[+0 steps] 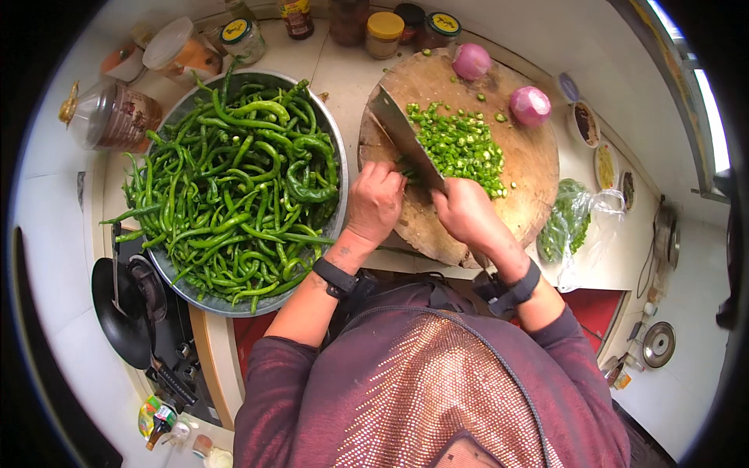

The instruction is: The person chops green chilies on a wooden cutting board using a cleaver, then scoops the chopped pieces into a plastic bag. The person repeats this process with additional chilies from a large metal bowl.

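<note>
My right hand grips a broad-bladed cleaver, its blade slanting across the left part of a round wooden chopping board. At the board's left edge, my left hand pinches green chili peppers close to the blade; the fingers and the blade hide most of them. Right of the cleaver lies a heap of chopped green chili. Two peeled purple onions, one at the back and one at the right, rest on the board. A large metal basin full of whole green chilies stands to the left.
Jars and bottles line the wall behind. A plastic bag of leafy greens lies right of the board, near small bowls. At lower left, a black wok sits on the stove. A large oil bottle stands behind the basin.
</note>
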`<move>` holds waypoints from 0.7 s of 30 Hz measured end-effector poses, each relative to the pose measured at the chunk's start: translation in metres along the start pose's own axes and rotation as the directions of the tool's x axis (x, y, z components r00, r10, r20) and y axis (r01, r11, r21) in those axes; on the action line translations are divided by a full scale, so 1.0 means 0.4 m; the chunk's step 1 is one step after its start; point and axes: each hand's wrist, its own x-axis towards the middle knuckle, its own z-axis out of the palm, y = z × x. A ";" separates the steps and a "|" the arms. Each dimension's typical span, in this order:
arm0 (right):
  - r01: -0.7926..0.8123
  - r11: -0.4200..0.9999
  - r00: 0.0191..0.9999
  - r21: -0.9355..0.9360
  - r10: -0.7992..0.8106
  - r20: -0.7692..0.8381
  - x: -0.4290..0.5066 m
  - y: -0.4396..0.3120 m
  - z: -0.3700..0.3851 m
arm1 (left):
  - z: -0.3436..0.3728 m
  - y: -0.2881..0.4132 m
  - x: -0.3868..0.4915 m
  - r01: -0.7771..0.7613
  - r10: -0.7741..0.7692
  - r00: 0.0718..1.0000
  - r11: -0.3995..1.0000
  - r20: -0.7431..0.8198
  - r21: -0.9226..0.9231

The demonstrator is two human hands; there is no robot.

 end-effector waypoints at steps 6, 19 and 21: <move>-0.002 0.991 0.996 0.132 0.013 -0.086 -0.012 0.015 -0.015 | 0.004 -0.001 0.000 -0.033 0.032 0.998 0.999 -0.054 -0.006; 0.071 0.994 0.990 0.082 -0.060 -0.129 0.004 -0.001 -0.009 | 0.001 0.007 0.001 -0.017 0.013 0.993 0.999 -0.113 -0.040; 0.063 0.998 0.997 -0.012 -0.064 -0.052 -0.025 0.000 -0.013 | 0.001 0.012 -0.011 0.011 -0.019 0.990 0.998 -0.141 -0.057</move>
